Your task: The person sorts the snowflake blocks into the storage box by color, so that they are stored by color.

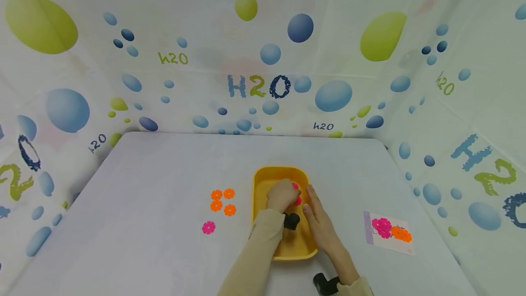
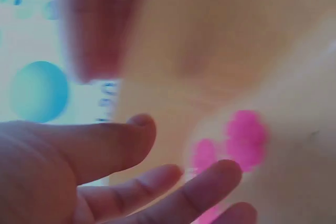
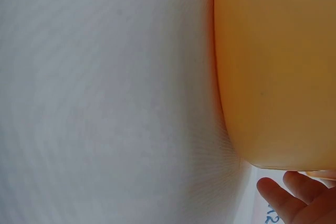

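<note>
My left hand (image 1: 282, 195) reaches into the yellow tray (image 1: 260, 173), close to pink flower-shaped pieces (image 1: 298, 200) near its right wall. In the left wrist view its thumb and fingers (image 2: 142, 192) are apart, with pink pieces (image 2: 245, 141) just beyond the fingertips. Nothing shows between thumb and fingers. My right hand (image 1: 324, 227) rests along the tray's right rim, fingers fairly straight. The right wrist view shows the tray's outer wall (image 3: 278, 77) and some fingertips (image 3: 270, 187) by its corner. The left fingertips are hidden from the head view.
Left of the tray, several orange flower pieces (image 1: 229, 210) lie grouped on the white table (image 1: 156, 223), with one pink flower piece (image 1: 208, 227) below them. To the right lies a card (image 1: 390, 245) showing pink and orange flowers. A patterned curtain (image 1: 205, 22) surrounds the table.
</note>
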Available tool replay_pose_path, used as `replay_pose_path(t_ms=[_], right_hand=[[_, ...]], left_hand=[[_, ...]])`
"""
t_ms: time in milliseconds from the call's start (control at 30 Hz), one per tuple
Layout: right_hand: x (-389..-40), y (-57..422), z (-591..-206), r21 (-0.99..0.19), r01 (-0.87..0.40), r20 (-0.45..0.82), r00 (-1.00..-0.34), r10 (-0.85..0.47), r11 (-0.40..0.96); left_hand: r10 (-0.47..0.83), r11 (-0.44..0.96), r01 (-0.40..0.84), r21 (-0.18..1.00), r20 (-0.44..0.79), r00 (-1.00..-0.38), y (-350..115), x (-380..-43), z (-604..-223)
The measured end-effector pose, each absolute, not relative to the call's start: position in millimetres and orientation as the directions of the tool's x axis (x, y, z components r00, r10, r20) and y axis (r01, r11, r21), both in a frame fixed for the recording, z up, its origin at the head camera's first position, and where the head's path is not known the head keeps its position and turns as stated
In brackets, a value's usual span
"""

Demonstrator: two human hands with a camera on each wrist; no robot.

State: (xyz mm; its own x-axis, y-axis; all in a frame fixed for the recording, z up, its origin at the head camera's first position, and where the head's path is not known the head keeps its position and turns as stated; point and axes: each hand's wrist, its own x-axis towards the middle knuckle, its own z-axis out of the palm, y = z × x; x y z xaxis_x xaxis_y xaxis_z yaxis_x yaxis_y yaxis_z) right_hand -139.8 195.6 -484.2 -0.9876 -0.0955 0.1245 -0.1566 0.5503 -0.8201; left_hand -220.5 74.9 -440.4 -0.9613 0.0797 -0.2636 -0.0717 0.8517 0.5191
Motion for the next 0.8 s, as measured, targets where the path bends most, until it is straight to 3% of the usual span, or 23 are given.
replay_pose_path(t_ms=[267, 467, 800], right_hand=[[-140, 197, -484, -0.817, -0.143, 0.109, -0.99, -0.094, 0.559], [-140, 198, -484, -0.82, -0.146, 0.11, -0.989, -0.099, 0.554], [-140, 195, -484, -0.818, -0.145, 0.108, -0.989, -0.098, 0.557]], left_hand=[[0.168, 0.779, 0.075, 0.622, -0.092, -0.982, 54, -213, -400], [0.144, 0.713, 0.151, 0.684, 0.067, -0.987, 33, -209, -377], [0.072, 0.777, 0.13, 0.616, 0.119, -0.99, -9, -201, -383]])
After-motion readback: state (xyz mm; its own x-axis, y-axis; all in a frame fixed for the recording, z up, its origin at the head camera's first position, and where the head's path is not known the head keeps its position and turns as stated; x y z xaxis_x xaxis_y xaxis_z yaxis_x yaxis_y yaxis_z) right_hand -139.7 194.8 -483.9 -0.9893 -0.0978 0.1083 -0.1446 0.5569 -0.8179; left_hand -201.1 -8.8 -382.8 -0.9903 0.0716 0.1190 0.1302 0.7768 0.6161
